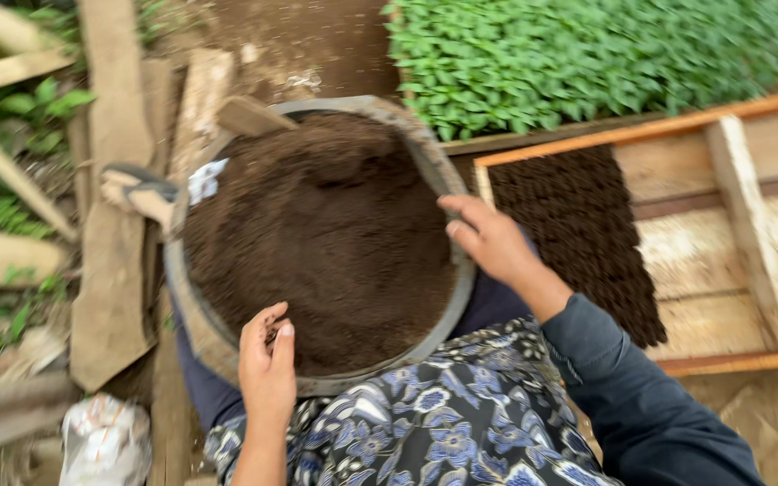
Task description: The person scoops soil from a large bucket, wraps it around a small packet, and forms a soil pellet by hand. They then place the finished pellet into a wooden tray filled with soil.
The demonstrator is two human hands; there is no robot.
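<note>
Head view looks straight down on a large round basin [193,310] heaped with dark, crumbly soil [321,234], which sits in the middle of the frame against the person's lap, covered by a blue-and-white flowered cloth [425,423]. The left hand [267,364] rests at about six o'clock on the basin's rim, fingers curled loosely inward with the thumb close to them; a few crumbs of soil seem pinched there, though the blur leaves it uncertain whether anything is truly gripped. The right hand [490,238] lies at about three o'clock on the rim, fingers bent over the edge and touching it, the palm turned down, the arm in a dark blue sleeve [641,396] running off toward five o'clock. Just beyond that hand, at three o'clock from the basin, stands a wooden frame [749,225] with slats, and in its near end a dark block of small soil-filled cells [578,234]. At one o'clock a dense bed of green seedlings [587,54] fills the upper right. At nine o'clock weathered planks [114,180] lie beside the basin, and a wooden-handled tool [141,191] rests against its rim at ten o'clock. A crumpled white bag [105,441] lies at seven o'clock on the bare ground.
</note>
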